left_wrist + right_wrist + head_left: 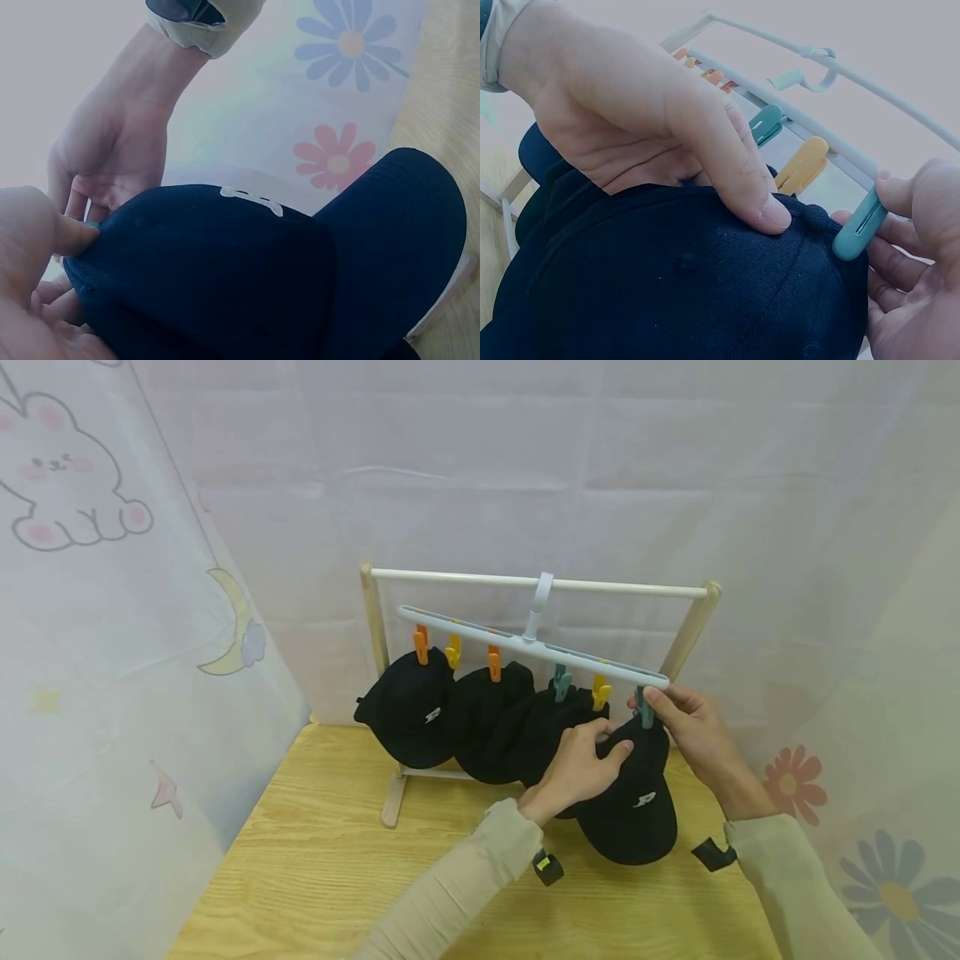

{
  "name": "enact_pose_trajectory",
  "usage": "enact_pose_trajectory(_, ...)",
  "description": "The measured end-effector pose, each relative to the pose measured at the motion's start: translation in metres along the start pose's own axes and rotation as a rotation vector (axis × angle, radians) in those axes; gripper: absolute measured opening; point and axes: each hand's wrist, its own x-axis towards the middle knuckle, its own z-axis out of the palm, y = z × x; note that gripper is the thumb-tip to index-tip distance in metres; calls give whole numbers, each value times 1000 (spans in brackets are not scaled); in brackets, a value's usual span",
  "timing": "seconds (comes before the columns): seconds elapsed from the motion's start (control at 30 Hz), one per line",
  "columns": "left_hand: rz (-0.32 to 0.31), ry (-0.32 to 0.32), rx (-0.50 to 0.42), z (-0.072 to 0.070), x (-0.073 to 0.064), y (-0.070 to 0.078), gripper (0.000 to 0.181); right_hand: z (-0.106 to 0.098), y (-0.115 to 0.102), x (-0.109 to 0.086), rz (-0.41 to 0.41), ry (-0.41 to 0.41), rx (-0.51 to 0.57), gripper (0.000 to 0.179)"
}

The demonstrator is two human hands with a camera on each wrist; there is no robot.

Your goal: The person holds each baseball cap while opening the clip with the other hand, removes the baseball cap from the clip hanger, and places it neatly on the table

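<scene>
A black cap [626, 793] with a small white emblem hangs brim down at the hanger's right end. My left hand [581, 764] pinches this cap's edge, thumb lying on the outer cloth in the right wrist view. At the end of the white clip hanger [480, 633], my right hand [697, 735] pinches a teal clothespin [859, 225], whose lower tip lies over the cap's edge. A yellow clothespin [802, 165] stands just beside it. More black caps [411, 710] hang to the left from orange, yellow and teal clothespins. Fingers behind the cloth are partly hidden.
The hanger hooks over the white bar [457, 578] of a wooden-legged rack [690, 631] and tilts down to the right. Underneath is a wood-grain table [315, 860]. Printed cloth [450, 468] stands behind and at both sides. Black wrist straps show near both sleeves.
</scene>
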Motion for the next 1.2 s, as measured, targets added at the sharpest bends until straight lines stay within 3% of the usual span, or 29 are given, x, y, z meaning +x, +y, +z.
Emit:
enact_pose_trajectory(0.43, 17, 9, 9, 0, 0, 1, 22, 1, 1, 1, -44, 47, -20, 26)
enact_pose_trajectory(0.93, 12, 16, 6, -1, 0, 4, 21, 5, -3, 6, -39, 102, 11, 24)
enact_pose_trajectory(1.2, 18, -8, -6, -1, -4, 1, 19, 5, -4, 8, -72, 125, -47, 26)
